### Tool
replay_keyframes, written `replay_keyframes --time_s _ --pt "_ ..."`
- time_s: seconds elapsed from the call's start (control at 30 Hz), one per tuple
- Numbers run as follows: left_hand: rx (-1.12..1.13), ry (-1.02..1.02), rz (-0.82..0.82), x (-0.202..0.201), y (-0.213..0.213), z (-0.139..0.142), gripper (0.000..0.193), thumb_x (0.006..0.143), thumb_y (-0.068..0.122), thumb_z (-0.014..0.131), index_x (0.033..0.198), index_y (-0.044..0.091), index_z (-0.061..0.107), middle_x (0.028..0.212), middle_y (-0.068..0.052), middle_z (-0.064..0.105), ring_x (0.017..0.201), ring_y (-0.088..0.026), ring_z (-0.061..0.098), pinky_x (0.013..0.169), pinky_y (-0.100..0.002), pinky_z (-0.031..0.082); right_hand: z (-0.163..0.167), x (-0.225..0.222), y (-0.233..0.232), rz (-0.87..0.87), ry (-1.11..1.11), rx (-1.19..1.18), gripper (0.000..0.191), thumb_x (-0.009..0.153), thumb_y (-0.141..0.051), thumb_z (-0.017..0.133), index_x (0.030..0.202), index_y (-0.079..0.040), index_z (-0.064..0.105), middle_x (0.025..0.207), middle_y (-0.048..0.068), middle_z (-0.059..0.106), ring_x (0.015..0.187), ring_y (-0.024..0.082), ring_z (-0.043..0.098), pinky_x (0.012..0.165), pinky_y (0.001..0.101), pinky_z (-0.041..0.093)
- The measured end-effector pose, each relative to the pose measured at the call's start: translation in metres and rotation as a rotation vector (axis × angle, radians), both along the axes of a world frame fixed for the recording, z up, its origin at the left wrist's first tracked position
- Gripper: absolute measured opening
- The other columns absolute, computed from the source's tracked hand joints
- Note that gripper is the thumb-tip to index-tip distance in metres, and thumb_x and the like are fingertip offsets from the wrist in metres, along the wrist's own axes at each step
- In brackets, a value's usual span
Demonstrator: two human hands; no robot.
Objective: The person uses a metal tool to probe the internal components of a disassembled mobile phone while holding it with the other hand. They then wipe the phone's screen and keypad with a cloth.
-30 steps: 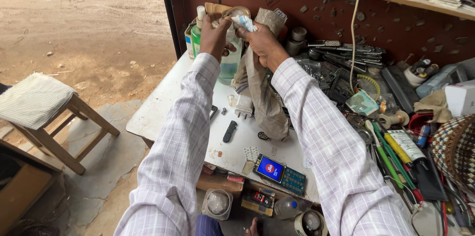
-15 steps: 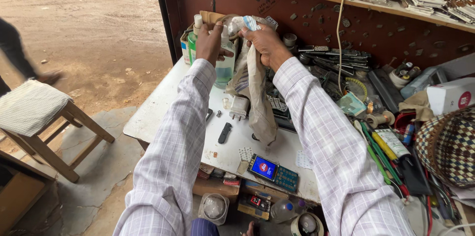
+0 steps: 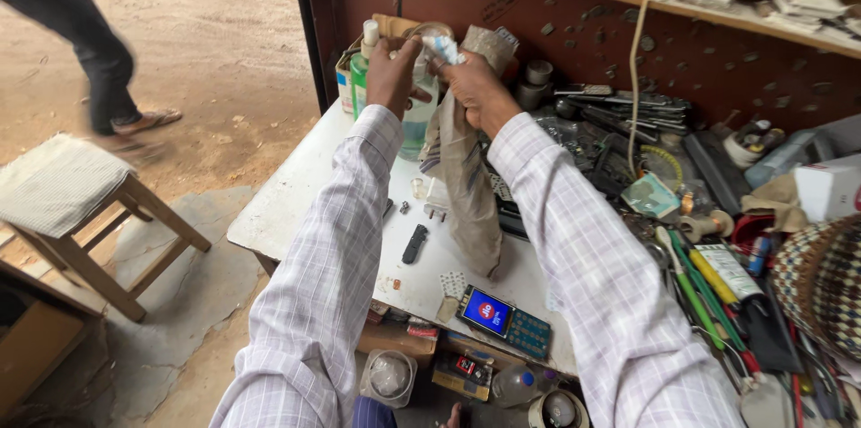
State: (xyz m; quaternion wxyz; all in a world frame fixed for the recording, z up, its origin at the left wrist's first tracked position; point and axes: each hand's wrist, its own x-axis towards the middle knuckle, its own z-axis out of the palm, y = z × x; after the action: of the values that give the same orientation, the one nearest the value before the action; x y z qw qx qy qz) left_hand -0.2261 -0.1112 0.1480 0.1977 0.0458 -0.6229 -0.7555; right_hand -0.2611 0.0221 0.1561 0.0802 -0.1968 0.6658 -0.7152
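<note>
White worktable (image 3: 296, 204), left hand (image 3: 393, 78) fingers gripping clear bottle (image 3: 418, 114), right hand (image 3: 473, 87) pinching cloth (image 3: 466, 186)

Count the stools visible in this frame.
1. A wooden stool with a pale cushioned seat stands on the ground at the left, apart from the white table. Others may be hidden beyond the frame edges.
</note>
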Motion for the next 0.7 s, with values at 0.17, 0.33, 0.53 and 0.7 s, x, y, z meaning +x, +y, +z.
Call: replay_keyframes --time_s 0.17,0.33,0.53,0.7 --pt "-0.008 0.100 0.113 -0.014 0.007 -0.010 0.049 0.086 0.034 0.070 0.123 0.004 0.056 0.090 -0.015 0.073 0.048 -0.017 0.065 0.035 -0.030 0.050 -0.008 -0.008 0.003 0.009 -0.016 0.013 0.019 0.100 -0.013 0.062 0.115 -0.005 0.070 0.096 0.001 0.074 0.085 0.011 0.066 0.074 0.0289 0.054" --pt "-0.007 0.046 0.117 -0.004 0.006 -0.003 0.048 0.087 0.037 0.072 0.117 0.002 0.060 0.095 -0.014 0.071 0.051 -0.019 0.067 0.038 -0.032 0.053 -0.005 -0.002 0.004 0.020 -0.057 -0.067 0.017 0.100 -0.012 0.065 0.114 -0.004 0.071 0.096 0.003 0.072 0.082 0.012 0.062 0.073 0.0272 0.052" --pt "-0.049 -0.060 0.089 0.008 0.009 0.005 0.053 0.089 0.046 0.066 0.122 0.004 0.060 0.097 -0.016 0.074 0.048 -0.023 0.072 0.036 -0.032 0.048 0.019 0.004 0.028 -0.033 -0.099 -0.070 0.013 0.097 -0.012 0.070 0.108 -0.005 0.071 0.090 0.001 0.070 0.072 0.012 0.054 0.067 0.0298 0.052" --pt "0.008 0.016 -0.008 0.013 0.005 0.005 0.065 0.093 0.054 0.061 0.135 0.006 0.050 0.112 -0.022 0.071 0.054 -0.029 0.078 0.034 -0.032 0.049 0.067 0.022 0.066 -0.049 0.126 0.067 0.014 0.094 -0.008 0.073 0.107 -0.002 0.073 0.091 0.004 0.068 0.077 0.016 0.058 0.069 0.0338 0.053"
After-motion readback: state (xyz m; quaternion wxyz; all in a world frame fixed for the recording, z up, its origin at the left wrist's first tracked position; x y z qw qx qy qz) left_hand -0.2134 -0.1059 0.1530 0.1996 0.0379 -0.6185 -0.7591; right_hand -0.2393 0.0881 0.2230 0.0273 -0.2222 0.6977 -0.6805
